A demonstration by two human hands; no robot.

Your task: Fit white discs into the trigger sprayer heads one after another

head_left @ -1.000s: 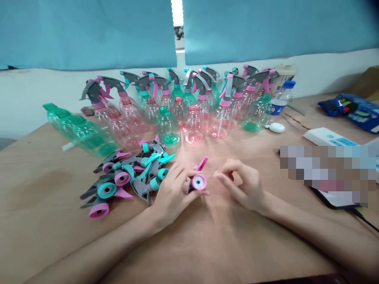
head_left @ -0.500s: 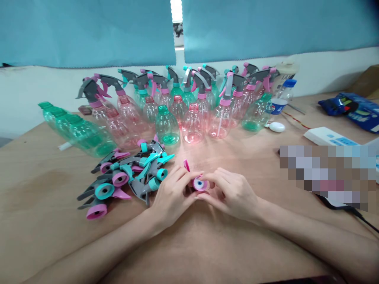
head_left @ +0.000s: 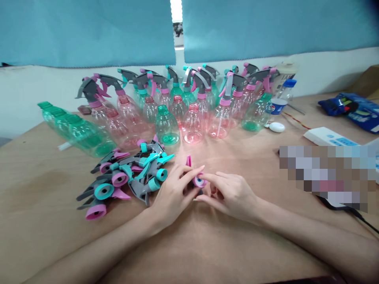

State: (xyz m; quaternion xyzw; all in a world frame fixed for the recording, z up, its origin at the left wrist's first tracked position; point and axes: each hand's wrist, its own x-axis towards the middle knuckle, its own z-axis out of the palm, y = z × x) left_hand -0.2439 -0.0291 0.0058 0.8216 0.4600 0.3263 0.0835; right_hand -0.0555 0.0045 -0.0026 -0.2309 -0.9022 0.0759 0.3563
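Note:
My left hand [head_left: 177, 185] is closed around a trigger spray head [head_left: 199, 180]. Its pink collar faces me and shows a white insert with a dark centre; a pink tip sticks up beyond my fingers. My right hand [head_left: 232, 190] meets it from the other side, index fingertip at the collar's rim and thumb lower down, with the remaining fingers curled. Whether those curled fingers hold anything is hidden. Close by on the left lies a pile of loose spray heads [head_left: 148, 165] with pink and turquoise collars.
Behind my hands stand several clear pink [head_left: 194, 124] and green bottles [head_left: 167, 126], many topped with spray heads. Green bottles [head_left: 85, 134] lie stacked at left. To the right are a white power strip [head_left: 328, 136], a blue packet [head_left: 359, 110] and a capped drink bottle [head_left: 278, 104].
The right thumb has dropped away from the pink collar, and the index finger now reaches across its rim. Left fingers have shifted slightly, and the spray head has turned a little.

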